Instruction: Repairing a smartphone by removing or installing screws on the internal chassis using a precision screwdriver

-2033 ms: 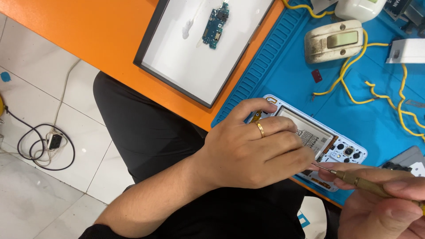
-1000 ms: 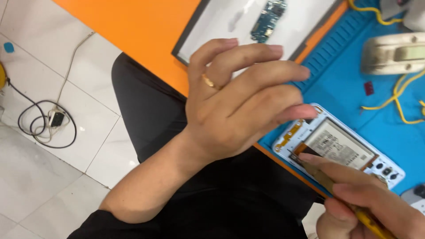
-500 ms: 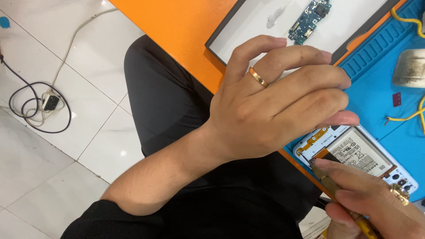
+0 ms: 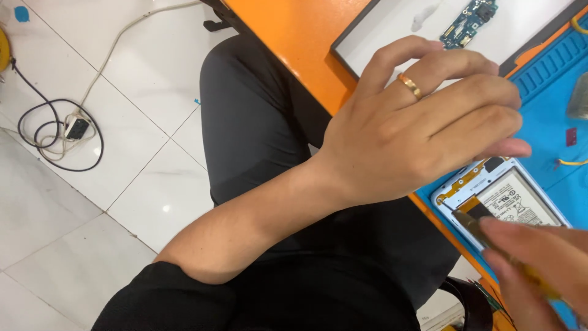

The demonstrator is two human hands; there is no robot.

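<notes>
An opened phone (image 4: 502, 199) with its back cover off is lying on a blue work mat (image 4: 545, 79) near the front edge of an orange table (image 4: 294, 30), its battery (image 4: 520, 205) and an orange strip along its upper frame showing. The right hand (image 4: 539, 263) is coming in from the lower right, blurred, with its fingers pinched closed around a thin yellow-handled tool (image 4: 490, 236) whose dark tip is touching the phone's lower left part, just beside the battery. The left hand (image 4: 416, 129) is hanging above the table edge, up and left of the phone, open with the fingers loosely spread and curved, holding nothing; whether its fingertips are touching the phone or the mat cannot be told. 1 gold ring (image 4: 410, 86) is sitting on 1 of its fingers.

Behind the left hand a white tray with a dark frame (image 4: 392, 27) is lying on the table, carrying a small green circuit board (image 4: 468, 15). A yellow cable (image 4: 572, 162) is lying on the mat to the right of the phone. Below the table the person's dark trousers (image 4: 257, 122) are showing, and on the white tiled floor (image 4: 122, 184) at the left a black cord is lying coiled beside a small plug adapter (image 4: 76, 129)
</notes>
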